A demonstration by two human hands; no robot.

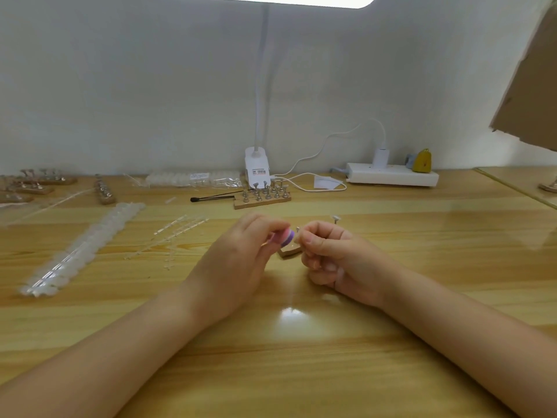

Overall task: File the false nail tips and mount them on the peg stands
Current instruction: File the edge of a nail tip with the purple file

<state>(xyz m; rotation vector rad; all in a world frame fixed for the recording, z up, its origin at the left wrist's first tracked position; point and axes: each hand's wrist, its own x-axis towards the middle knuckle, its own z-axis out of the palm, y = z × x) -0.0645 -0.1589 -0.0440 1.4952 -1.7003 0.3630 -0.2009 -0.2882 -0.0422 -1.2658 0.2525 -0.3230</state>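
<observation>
My left hand [241, 260] pinches a small pink and purple nail file block [284, 238] at the middle of the wooden table [301, 357]. My right hand [328, 254] is curled, pinching a clear false nail tip [298, 236] right against the block. Behind the two hands lies a wooden peg stand [287, 251], mostly hidden. One metal peg [335, 219] shows above my right hand. A second wooden stand with several metal pegs [262, 196] sits farther back. A long strip of clear nail tips [81, 248] lies at the left.
Empty clear sprues [177, 236] lie left of my hands. More peg stands [36, 184] sit at far left. A bag of tips [193, 178], a black brush [211, 198], a lamp clamp [256, 167] and a power strip [391, 175] line the back. Cardboard [530, 79] hangs at the upper right.
</observation>
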